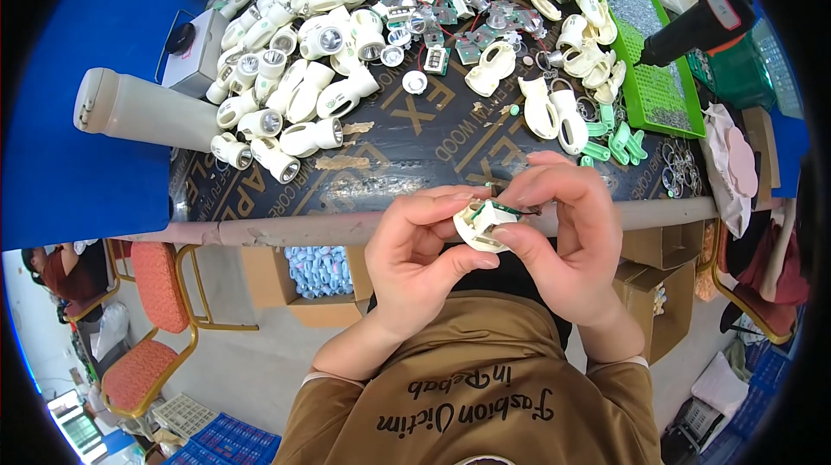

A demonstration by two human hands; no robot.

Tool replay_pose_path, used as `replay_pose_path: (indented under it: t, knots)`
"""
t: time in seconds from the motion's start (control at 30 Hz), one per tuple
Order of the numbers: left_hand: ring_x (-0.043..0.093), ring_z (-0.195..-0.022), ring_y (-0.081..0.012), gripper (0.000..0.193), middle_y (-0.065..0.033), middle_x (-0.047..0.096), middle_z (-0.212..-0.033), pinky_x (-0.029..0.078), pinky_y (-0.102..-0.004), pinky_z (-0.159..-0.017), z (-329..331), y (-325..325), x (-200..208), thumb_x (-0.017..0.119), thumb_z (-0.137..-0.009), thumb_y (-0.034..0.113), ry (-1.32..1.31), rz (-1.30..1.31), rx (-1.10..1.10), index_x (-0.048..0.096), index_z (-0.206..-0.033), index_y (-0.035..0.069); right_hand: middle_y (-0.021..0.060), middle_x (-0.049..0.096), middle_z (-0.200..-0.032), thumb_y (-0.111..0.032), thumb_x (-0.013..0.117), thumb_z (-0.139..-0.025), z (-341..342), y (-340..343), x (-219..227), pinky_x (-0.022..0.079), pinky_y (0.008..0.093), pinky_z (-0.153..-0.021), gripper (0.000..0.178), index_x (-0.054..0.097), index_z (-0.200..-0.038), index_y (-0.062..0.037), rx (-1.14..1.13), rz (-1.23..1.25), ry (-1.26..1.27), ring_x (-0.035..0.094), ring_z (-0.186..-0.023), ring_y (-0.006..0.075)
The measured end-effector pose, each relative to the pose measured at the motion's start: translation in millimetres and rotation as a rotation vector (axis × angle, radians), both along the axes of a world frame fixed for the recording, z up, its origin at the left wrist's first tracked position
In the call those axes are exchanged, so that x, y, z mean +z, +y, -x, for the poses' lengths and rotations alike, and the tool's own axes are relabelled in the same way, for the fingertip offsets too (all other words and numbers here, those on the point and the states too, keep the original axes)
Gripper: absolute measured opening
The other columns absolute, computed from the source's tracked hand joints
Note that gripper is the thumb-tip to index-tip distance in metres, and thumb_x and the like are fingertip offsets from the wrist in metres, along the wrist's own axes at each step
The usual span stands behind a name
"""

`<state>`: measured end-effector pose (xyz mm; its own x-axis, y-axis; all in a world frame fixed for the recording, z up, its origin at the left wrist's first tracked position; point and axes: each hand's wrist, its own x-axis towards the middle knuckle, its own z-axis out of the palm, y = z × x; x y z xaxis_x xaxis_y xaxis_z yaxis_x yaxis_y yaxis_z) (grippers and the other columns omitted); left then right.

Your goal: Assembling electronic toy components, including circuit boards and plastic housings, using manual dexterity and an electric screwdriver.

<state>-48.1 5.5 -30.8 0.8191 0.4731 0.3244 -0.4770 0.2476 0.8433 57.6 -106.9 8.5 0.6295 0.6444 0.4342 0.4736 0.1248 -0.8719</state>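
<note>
Close to the table's front edge, my left hand (407,262) pinches a cream plastic flashlight shell (472,236) between thumb and fingers. My right hand (576,231) closes on a small green circuit board (504,208) with a white block, set partly in the shell. Its thumb presses against the shell's side. Beyond my hands, two open cream shells (538,109) lie beside several mint-green plastic pieces (625,145). A pile of cream flashlight bodies with reflector heads (303,93) covers the left of the table, next to loose circuit boards (467,50).
A pale bottle-shaped container (147,109) juts over the left side, by a white box (195,58). At right are a green tray (653,89) of small metal parts, a black tool (697,22) and metal rings (682,169). Cardboard boxes (268,276) sit below the table edge.
</note>
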Motion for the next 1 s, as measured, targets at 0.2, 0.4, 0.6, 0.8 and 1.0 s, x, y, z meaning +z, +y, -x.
replay_pose_path:
  t: [0.2,0.4,0.6,0.8,1.0]
  knots:
    - [0.057,-0.102,-0.0249,0.043,-0.0212,0.049,-0.116,0.053,-0.0349,-0.083,1,-1,-3,0.066,-0.073,-0.011,-0.006,-0.022,0.030,0.045,-0.109,-0.003,0.0040,0.062,-0.081,-0.004,0.072,-0.067,-7,-5,3,0.041,0.0393,-0.087,0.019,0.062,-0.083,-0.0054,0.087,0.087,-0.182,0.058,-0.067,0.0198]
    - [0.058,-0.095,-0.0179,0.048,-0.0148,0.051,-0.112,0.053,-0.0267,-0.077,3,2,7,0.067,-0.072,-0.007,0.152,0.138,0.066,0.047,-0.115,-0.002,0.0045,0.059,-0.093,-0.013,0.076,-0.057,-3,-5,12,0.042,0.0376,-0.077,0.039,0.066,-0.094,-0.0075,0.096,0.186,-0.234,0.052,-0.088,0.0242]
    - [0.059,-0.089,-0.0205,0.032,-0.0130,0.058,-0.105,0.051,-0.0291,-0.072,7,14,14,0.069,-0.070,-0.001,0.150,-0.391,0.153,0.062,-0.101,-0.001,0.0055,0.058,-0.086,-0.015,0.075,-0.060,3,-8,-2,0.043,0.0377,-0.074,0.034,0.064,-0.091,-0.0053,-0.036,0.104,-0.360,0.053,-0.081,0.0251]
    - [0.060,-0.080,-0.0265,0.025,-0.0119,0.062,-0.091,0.047,-0.0344,-0.070,8,12,14,0.071,-0.069,0.009,0.080,-0.687,0.274,0.061,-0.090,0.001,0.0038,0.060,-0.089,-0.021,0.071,-0.064,5,-5,-6,0.041,0.0405,-0.079,0.027,0.065,-0.087,-0.0068,-0.023,0.056,-0.425,0.054,-0.085,0.0241]
    - [0.059,-0.074,-0.0258,0.021,-0.0111,0.062,-0.086,0.048,-0.0341,-0.069,11,3,10,0.067,-0.072,0.010,0.048,-0.732,0.340,0.059,-0.090,0.001,0.0000,0.060,-0.090,-0.027,0.068,-0.068,7,-10,-11,0.035,0.0471,-0.093,0.023,0.065,-0.084,-0.0093,-0.062,0.097,-0.571,0.054,-0.089,0.0232]
